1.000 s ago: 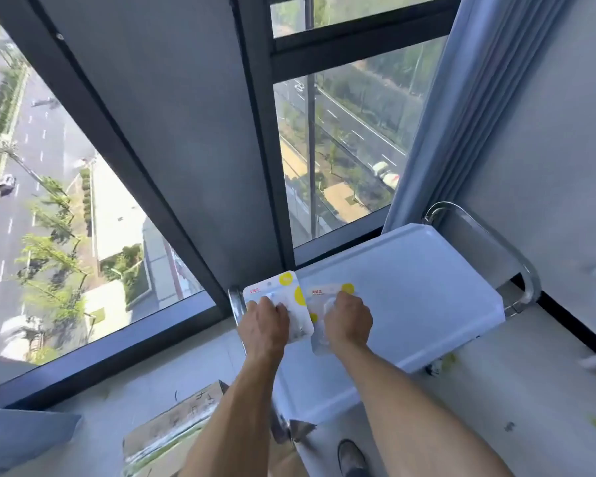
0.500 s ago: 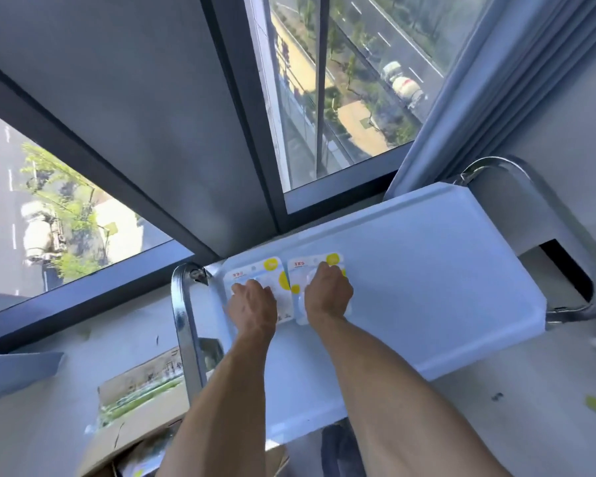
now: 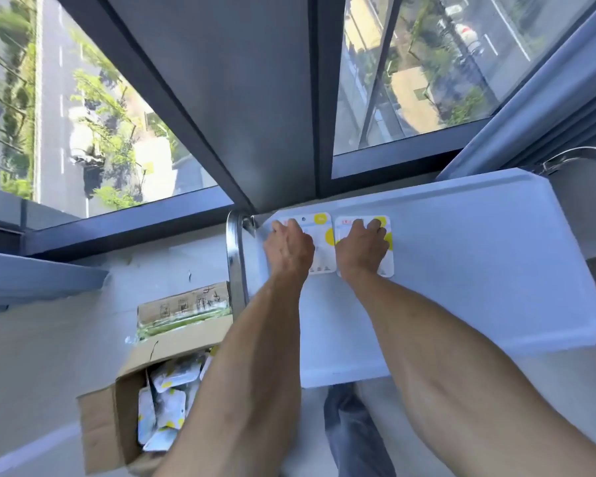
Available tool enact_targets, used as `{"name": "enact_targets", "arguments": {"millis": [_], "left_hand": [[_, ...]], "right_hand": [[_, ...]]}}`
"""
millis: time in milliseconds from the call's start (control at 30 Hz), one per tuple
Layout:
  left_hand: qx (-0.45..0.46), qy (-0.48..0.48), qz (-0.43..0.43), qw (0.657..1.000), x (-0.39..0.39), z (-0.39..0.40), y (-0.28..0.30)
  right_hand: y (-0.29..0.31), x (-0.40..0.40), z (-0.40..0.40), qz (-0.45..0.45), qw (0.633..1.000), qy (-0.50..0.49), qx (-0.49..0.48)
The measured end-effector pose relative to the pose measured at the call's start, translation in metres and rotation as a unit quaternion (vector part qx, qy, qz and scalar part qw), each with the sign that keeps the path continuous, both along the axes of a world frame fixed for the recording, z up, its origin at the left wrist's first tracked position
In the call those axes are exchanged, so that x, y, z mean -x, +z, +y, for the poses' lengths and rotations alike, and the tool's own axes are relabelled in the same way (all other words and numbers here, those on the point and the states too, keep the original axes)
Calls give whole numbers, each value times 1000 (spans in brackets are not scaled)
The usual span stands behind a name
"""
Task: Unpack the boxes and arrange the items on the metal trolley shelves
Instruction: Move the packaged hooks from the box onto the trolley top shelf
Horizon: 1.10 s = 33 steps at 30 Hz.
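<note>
Several white-and-yellow packets point(image 3: 167, 404) lie loose in the open cardboard box point(image 3: 104, 425) on the floor nearest the camera; at least five show, the exact count hidden by the left forearm and the box flap. A second cardboard box point(image 3: 183, 306), printed and partly open with green contents showing, stands just behind the first, beside the trolley's steel upright point(image 3: 236, 270). Boxes counted: two.

Further out, one white trolley shelf point(image 3: 479, 263) is visible; any lower shelves are out of view. Two flat packets lie on its far left corner, side by side and nearly touching. The left hand point(image 3: 288, 247) rests flat on the left packet point(image 3: 319, 242), fingers extended toward its far edge. The right hand point(image 3: 362, 247) rests on the right packet point(image 3: 386, 249) in the same way, fingertips slightly bent at the top edge; neither hand appears to grasp.

Judgement: the task is at an early stage. Two items placed, the rest of the shelf bare, the near box well stocked, the second box apparently untouched.
</note>
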<state>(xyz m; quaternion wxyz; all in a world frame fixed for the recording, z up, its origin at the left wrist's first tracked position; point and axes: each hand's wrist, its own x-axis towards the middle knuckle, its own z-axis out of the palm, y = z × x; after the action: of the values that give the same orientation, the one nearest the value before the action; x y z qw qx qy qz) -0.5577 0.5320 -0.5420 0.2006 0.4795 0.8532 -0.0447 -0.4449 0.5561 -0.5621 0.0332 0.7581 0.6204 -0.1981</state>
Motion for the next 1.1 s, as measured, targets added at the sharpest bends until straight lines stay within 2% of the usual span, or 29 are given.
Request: {"name": "enact_targets", "arguments": {"millis": [167, 300, 467, 600, 667, 800, 967, 1100], "left_hand": [[-99, 15, -14, 995, 45, -23, 49], [-133, -10, 11, 991, 83, -62, 79], [-104, 51, -7, 993, 154, -146, 88], [-49, 90, -12, 995, 217, -231, 65], [-14, 98, -10, 995, 250, -275, 47], [54, 148, -27, 987, 297, -360, -10], [132, 158, -61, 977, 309, -445, -131], [156, 169, -86, 969, 308, -484, -229]], "right_hand": [[38, 50, -27, 82, 996, 27, -9], [63, 97, -71, 112, 992, 55, -36], [88, 168, -139, 122, 983, 79, -115], [85, 221, -202, 135, 974, 105, -151], [69, 246, -237, 140, 976, 109, -129], [8, 283, -307, 121, 983, 141, -11], [-123, 304, -379, 90, 975, 158, 130], [-219, 307, -414, 50, 954, 186, 232]]}}
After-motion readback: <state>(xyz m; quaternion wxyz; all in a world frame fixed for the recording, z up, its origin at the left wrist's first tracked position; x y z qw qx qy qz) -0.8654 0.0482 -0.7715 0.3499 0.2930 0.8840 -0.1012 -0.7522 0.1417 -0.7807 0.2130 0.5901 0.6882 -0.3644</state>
